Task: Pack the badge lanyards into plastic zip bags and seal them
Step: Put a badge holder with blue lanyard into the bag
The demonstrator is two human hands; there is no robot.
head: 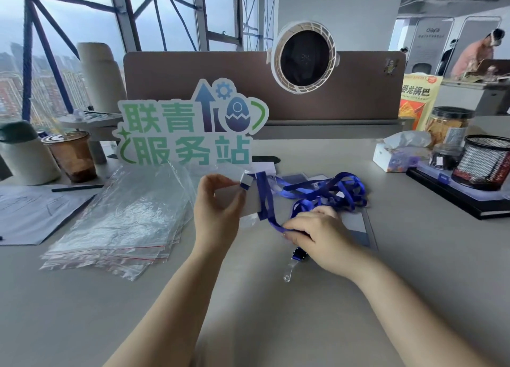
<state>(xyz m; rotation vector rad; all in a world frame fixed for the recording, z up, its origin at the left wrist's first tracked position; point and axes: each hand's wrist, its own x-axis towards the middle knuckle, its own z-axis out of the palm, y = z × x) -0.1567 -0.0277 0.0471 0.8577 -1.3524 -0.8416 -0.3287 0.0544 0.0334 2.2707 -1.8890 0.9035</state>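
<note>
A blue lanyard [266,201] stretches between my two hands above the grey desk [276,325]. My left hand [218,209] pinches its metal clasp end, raised at the middle of the view. My right hand [314,234] grips the strap lower down, and a black clip with a clear tab [296,259] dangles below it. Behind my right hand lies a tangled pile of blue lanyards [334,192]. A stack of clear zip bags [121,223] with red seal lines lies flat to the left of my left hand.
A cut-out sign [187,126] stands behind the bags. At left are an iced coffee cup [71,154], a pen [77,187] and paper [30,214]. At right sit a tissue pack [397,154], snack jars [447,126] and a mesh pen holder [485,162].
</note>
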